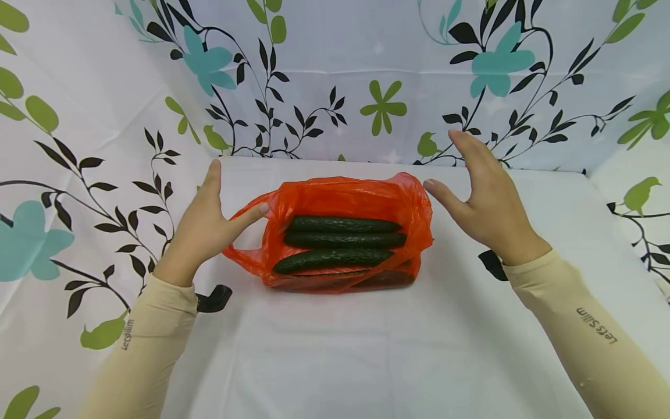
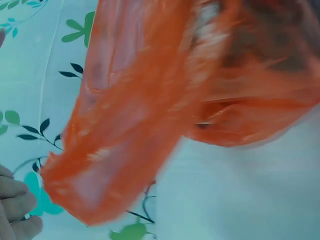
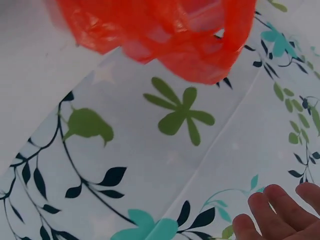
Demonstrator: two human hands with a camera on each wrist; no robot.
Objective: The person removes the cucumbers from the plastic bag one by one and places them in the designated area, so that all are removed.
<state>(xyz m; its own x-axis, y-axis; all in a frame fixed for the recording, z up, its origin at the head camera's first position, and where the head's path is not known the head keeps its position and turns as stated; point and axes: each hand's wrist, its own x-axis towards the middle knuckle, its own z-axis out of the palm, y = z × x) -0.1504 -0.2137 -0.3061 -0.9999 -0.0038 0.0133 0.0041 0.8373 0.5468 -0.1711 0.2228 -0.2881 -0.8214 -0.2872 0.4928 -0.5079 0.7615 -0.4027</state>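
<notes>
An orange-red plastic bag (image 1: 342,198) lies on the white table with its mouth spread open. Several dark green cucumbers (image 1: 340,240) rest lengthwise inside, the nearest ones seen through the thin film. At the bag's left side, my left hand (image 1: 201,227) has its fingers extended, and its thumb overlaps the left handle (image 1: 248,256) in the head view. My right hand (image 1: 489,203) is spread beside the bag's right edge, thumb tip close to the film, holding nothing. In the left wrist view a bag handle (image 2: 115,145) hangs large and blurred near the left fingers (image 2: 17,205).
White cloth covers the table (image 1: 335,349). Behind it and to both sides stand curtains (image 1: 324,52) printed with leaves, birds and flowers. A black strap end (image 1: 214,299) sticks out at the left wrist, another black piece (image 1: 493,265) at the right.
</notes>
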